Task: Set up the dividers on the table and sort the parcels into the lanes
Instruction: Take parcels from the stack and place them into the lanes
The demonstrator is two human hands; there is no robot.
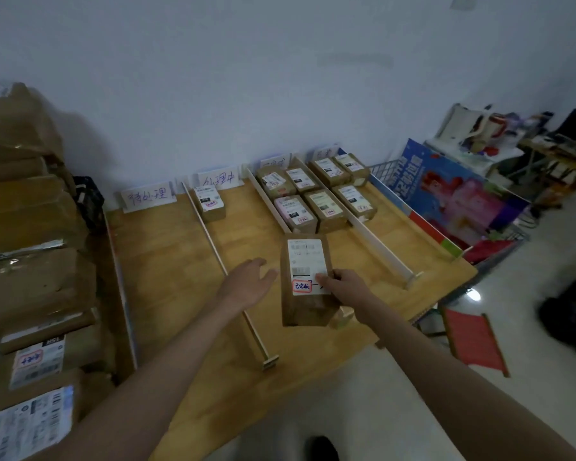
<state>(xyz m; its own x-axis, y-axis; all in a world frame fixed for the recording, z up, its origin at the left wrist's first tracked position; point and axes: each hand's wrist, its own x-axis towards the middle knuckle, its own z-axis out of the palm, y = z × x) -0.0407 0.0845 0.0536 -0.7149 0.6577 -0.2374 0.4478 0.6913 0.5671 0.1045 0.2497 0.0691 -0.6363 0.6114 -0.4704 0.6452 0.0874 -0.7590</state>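
Fingers [326, 280] of the right hand [345, 287] curl round the near right edge of a brown parcel [305, 281], thumb pressed on its white shipping label [308, 266], so the grip is clamped on the box. The left hand [246, 282] hovers just left of the parcel with its fingers relaxed and spread, holding nothing; whether it touches the box cannot be told.

The parcel sits at centre frame over the wooden table [167, 261], its long axis running from the near edge toward the wall, label facing up, with a red-outlined sticker at the near end.

Three white dividers split the table into lanes. The left divider [220, 257] runs from the wall down to the near edge; the middle divider [268, 204] and right divider [379, 241] lie in the upper right of the table. The lane between the left and middle dividers holds one small parcel [209, 202] near the wall. Between the middle and right dividers lie four parcels [300, 197] in two rows. Right of the right divider lie three more [343, 176]. Handwritten paper signs [148, 196] stand against the wall at the lane heads.

A stack of larger cardboard boxes [30, 261] fills the left of the frame.
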